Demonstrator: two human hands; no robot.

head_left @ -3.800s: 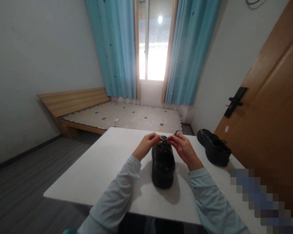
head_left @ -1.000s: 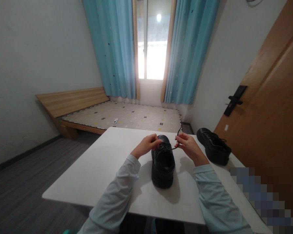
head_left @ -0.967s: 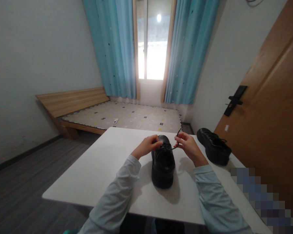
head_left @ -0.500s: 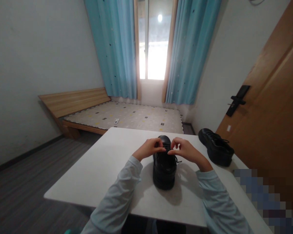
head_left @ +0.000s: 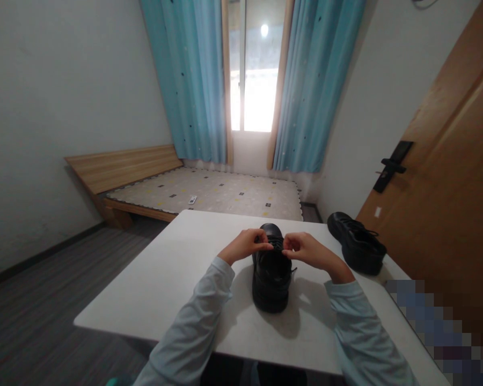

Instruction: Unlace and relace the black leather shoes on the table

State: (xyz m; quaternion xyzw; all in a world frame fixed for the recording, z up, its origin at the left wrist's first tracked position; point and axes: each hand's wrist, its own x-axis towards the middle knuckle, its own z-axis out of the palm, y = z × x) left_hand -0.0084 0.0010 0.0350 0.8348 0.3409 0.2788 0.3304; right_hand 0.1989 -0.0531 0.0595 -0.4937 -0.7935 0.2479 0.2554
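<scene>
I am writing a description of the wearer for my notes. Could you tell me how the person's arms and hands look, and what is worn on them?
Both arms wear long, loose sleeves of pale blue-grey cloth, plain and without markings, ending at the wrists. The left hand and the right hand are bare: no gloves show, and no rings or watch can be seen.

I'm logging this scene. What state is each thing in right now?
Near shoe: upright on the table, laces pinched by both hands.
Left hand: fingers closed on laces.
Right hand: fingers closed on laces.
Far shoe: upright, untouched.
Curtains: parted.
Door: shut.
</scene>
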